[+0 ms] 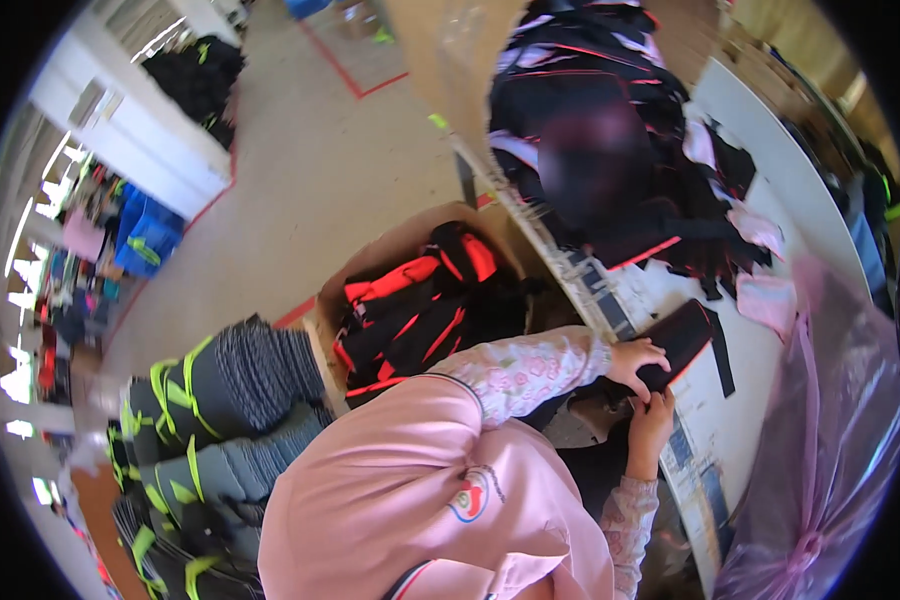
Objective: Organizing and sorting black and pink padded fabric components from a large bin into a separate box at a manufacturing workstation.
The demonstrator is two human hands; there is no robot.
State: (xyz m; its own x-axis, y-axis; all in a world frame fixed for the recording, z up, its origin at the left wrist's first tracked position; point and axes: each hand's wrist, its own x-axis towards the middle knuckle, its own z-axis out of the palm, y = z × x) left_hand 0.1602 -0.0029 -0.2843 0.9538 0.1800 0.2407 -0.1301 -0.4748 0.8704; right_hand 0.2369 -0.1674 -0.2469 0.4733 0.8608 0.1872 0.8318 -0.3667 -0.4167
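Note:
A black fabric piece with a thin red edge (686,334) lies at the edge of the white worktable, and a narrow black strap (720,355) hangs off its far side. Over its near end curves my left hand (634,366), fingers and thumb gripping the cloth. Just below, my right hand (651,428) pinches the piece's near red-edged corner, close to the left fingertips. What lies under the fingers is hidden.
Farther along the worktable (765,365) rises a heap of black, red-trimmed fabric pieces (595,140). A carton (370,245) of black and red pieces stands left of the table. Bundles tied with yellow-green strips (185,400) lie lower left; a purple plastic bag (820,450) is at right.

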